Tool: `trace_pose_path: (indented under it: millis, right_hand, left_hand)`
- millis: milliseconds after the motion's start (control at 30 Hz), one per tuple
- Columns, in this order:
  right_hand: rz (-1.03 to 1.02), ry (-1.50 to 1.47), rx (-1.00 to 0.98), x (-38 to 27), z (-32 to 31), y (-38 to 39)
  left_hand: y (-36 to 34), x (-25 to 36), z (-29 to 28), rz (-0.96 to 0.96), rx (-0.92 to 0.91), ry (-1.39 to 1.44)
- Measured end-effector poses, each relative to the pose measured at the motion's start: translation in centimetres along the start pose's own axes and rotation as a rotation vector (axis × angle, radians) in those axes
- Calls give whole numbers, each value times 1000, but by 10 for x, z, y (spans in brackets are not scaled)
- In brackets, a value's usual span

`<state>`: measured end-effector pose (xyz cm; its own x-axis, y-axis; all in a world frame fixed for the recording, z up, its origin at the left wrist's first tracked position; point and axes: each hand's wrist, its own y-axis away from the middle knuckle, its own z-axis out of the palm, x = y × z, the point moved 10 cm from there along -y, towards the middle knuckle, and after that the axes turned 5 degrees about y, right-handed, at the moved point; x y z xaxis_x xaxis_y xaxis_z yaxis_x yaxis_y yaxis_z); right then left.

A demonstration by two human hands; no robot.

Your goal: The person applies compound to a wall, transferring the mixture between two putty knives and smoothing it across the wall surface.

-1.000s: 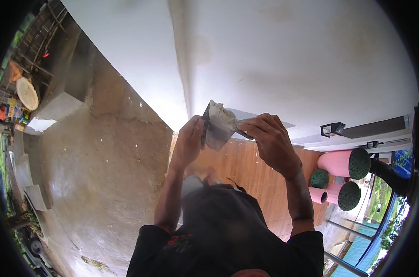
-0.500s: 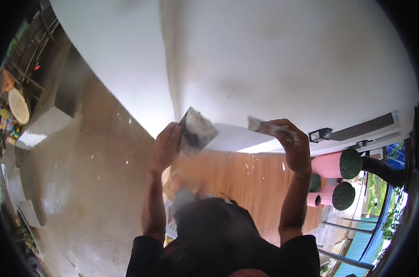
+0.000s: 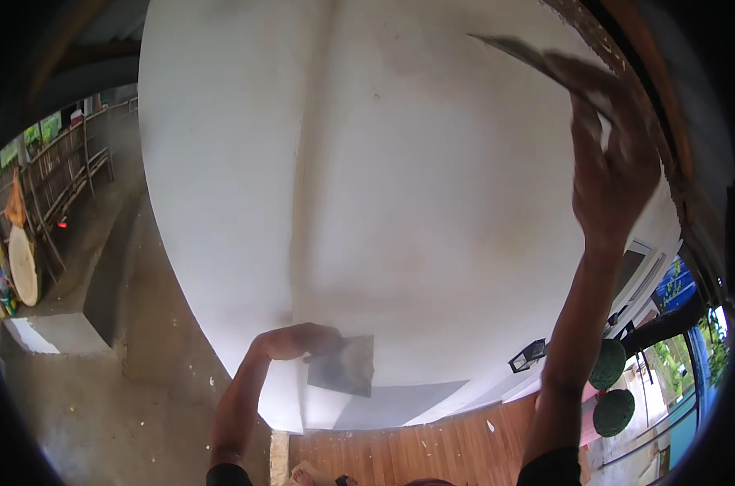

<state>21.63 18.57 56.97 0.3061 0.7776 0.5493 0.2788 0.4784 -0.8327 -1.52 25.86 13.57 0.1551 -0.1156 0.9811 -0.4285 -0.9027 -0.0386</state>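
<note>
A white wall (image 3: 432, 211) with a vertical corner line fills most of the view. Low against its left part, my left hand (image 3: 294, 342) is closed on a flat, squarish grey metal plate (image 3: 347, 371) with smeared putty on it. High at the right, my right hand (image 3: 615, 166) is raised, its fingers wrapped round a putty knife (image 3: 520, 53). The blade points up and left, seen nearly edge-on, close to the upper wall; whether it touches the surface I cannot tell. Motion blurs this hand slightly.
Wood planks (image 3: 416, 454) cover the floor below the wall. A black wall lantern (image 3: 528, 356) juts out at lower right, near round green bushes (image 3: 613, 413). On the left stand a concrete ledge (image 3: 59, 334), a round wooden slab (image 3: 24, 266) and a stick fence (image 3: 64, 166).
My view has tilted up the wall. My right hand has risen far up and right with the putty knife. The plate in my left hand is now turned and lower in view.
</note>
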Motion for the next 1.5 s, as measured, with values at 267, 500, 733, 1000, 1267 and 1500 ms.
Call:
trace_pose_path:
  millis: [267,500,733,1000,1267,1500]
  right_hand:
    - [-638,307,-14,11,121,-76]
    - [-704,422,-122,10,152,-81]
    - [-744,385,-202,16,174,-75]
    - [-777,382,-197,17,181,-67]
    - [-701,530,-353,28,197,-67]
    - [-604,505,-479,52,168,-52]
  left_hand:
    - [-22,-12,-10,-94,-173,-65]
    - [-11,0,-12,11,-193,-85]
    - [-12,-14,-9,11,-267,-7]
    - [-14,-11,-6,17,-272,-87]
    - [-11,15,-7,118,-211,-137]
    - [-11,15,-7,160,-210,-93]
